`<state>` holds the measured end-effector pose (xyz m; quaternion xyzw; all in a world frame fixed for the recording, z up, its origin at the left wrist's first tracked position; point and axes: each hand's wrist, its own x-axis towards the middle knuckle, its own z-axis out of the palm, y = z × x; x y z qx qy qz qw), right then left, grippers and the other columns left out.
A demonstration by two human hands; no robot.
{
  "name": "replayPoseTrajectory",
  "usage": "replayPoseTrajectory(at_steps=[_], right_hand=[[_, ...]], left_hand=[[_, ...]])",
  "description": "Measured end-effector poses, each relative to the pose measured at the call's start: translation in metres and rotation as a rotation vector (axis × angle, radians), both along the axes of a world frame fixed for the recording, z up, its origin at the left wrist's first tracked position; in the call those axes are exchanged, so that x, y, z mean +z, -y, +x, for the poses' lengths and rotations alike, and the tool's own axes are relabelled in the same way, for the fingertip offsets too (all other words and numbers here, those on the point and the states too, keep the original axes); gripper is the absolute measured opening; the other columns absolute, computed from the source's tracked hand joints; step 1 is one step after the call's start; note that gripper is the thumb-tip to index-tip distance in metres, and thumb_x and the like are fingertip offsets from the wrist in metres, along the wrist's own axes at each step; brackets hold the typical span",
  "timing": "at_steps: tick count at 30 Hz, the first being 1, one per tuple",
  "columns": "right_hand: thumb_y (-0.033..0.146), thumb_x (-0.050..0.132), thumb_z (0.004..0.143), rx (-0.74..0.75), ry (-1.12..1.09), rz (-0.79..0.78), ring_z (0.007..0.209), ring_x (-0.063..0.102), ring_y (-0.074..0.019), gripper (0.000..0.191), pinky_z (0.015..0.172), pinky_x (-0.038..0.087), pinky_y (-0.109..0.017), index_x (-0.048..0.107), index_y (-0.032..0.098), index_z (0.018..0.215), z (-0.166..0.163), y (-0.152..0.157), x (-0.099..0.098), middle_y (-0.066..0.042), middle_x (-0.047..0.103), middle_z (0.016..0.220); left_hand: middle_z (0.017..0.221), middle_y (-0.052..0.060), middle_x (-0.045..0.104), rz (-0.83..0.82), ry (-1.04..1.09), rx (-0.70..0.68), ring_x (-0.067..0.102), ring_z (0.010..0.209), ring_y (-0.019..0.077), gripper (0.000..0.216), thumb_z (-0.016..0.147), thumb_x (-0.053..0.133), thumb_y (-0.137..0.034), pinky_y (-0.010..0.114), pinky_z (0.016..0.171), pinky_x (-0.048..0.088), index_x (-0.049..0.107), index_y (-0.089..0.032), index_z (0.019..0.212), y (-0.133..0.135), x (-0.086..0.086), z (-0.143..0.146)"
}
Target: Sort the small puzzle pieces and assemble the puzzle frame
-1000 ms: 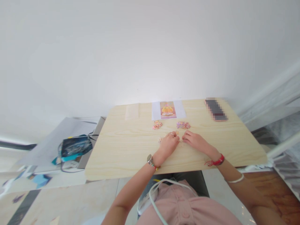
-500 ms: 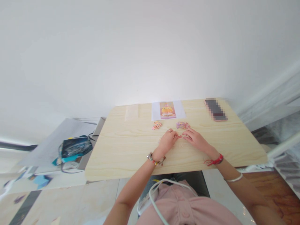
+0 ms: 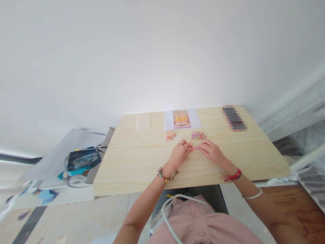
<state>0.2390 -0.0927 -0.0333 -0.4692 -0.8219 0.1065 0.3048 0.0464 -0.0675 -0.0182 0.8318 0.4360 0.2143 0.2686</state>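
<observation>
Over the middle of the table, my left hand (image 3: 179, 153) pinches one end of a small pink piece (image 3: 195, 148). My right hand (image 3: 212, 153) has its fingertips closed at the other end of that same piece. Its exact shape is too small to make out and the fingers partly cover it. Just beyond my right hand lies a pile of small pink and purple pieces (image 3: 198, 135). A second pile, of orange and pink pieces (image 3: 170, 136), sits beyond my left hand. Some tiny yellowish pieces (image 3: 191, 144) show beside my left fingertips.
A printed sheet (image 3: 167, 122) with a yellow figure lies at the back of the wooden table (image 3: 127, 162), against the wall. To its left is a pale, thin sheet or bag (image 3: 143, 122). A phone (image 3: 234, 118) rests at the back right. A white cable (image 3: 165, 210) loops at my lap.
My fingertips have drawn slightly closer together around the pink piece, and my left wrist has shifted a little to the left. The piles and the sheet stay where they were.
</observation>
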Motion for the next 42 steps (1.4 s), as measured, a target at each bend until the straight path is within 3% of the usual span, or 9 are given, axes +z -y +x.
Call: replayPoseTrajectory(at_steps=[10, 22, 33, 37, 42], right_hand=[[0.026, 0.044, 0.086, -0.006, -0.046, 0.011, 0.083, 0.056, -0.0163, 0.02, 0.078, 0.048, -0.031, 0.063, 0.021, 0.087, 0.004, -0.004, 0.003, -0.005, 0.057, 0.084], [0.028, 0.042, 0.087, -0.092, 0.096, 0.034, 0.078, 0.055, -0.0151, 0.022, 0.071, 0.046, -0.026, 0.062, 0.021, 0.089, 0.027, -0.029, 0.006, -0.005, 0.055, 0.084], [0.025, 0.04, 0.088, -0.144, 0.255, -0.007, 0.072, 0.053, -0.0126, 0.024, 0.063, 0.04, -0.022, 0.063, 0.019, 0.086, 0.045, -0.041, -0.001, -0.005, 0.057, 0.083], [0.025, 0.041, 0.088, -0.185, 0.313, -0.005, 0.071, 0.053, -0.0124, 0.024, 0.06, 0.039, -0.022, 0.063, 0.018, 0.082, 0.047, -0.046, -0.004, -0.005, 0.056, 0.083], [0.026, 0.041, 0.088, -0.212, 0.345, -0.02, 0.07, 0.053, -0.0126, 0.024, 0.058, 0.039, -0.022, 0.063, 0.018, 0.082, 0.047, -0.045, -0.004, -0.005, 0.056, 0.084]], left_hand=[[0.087, 0.005, 0.053, 0.18, -0.238, -0.002, 0.051, 0.077, 0.0133, 0.02, 0.086, 0.041, -0.025, 0.023, 0.065, 0.042, 0.06, -0.019, 0.083, 0.0, 0.013, 0.009], [0.093, 0.009, 0.053, 0.178, -0.305, 0.022, 0.051, 0.085, 0.0175, 0.022, 0.087, 0.038, -0.024, 0.025, 0.067, 0.043, 0.059, -0.017, 0.092, -0.032, 0.01, 0.043], [0.095, 0.007, 0.053, 0.197, -0.426, 0.021, 0.052, 0.089, 0.0172, 0.024, 0.09, 0.034, -0.024, 0.025, 0.066, 0.044, 0.054, -0.019, 0.102, -0.036, 0.008, 0.062], [0.097, 0.008, 0.052, 0.174, -0.439, 0.048, 0.052, 0.088, 0.0171, 0.021, 0.089, 0.036, -0.024, 0.025, 0.066, 0.044, 0.055, -0.018, 0.098, -0.032, 0.012, 0.056], [0.098, 0.006, 0.052, 0.164, -0.423, 0.133, 0.051, 0.09, 0.017, 0.016, 0.084, 0.044, -0.023, 0.024, 0.067, 0.045, 0.056, -0.018, 0.094, -0.016, 0.019, 0.024]])
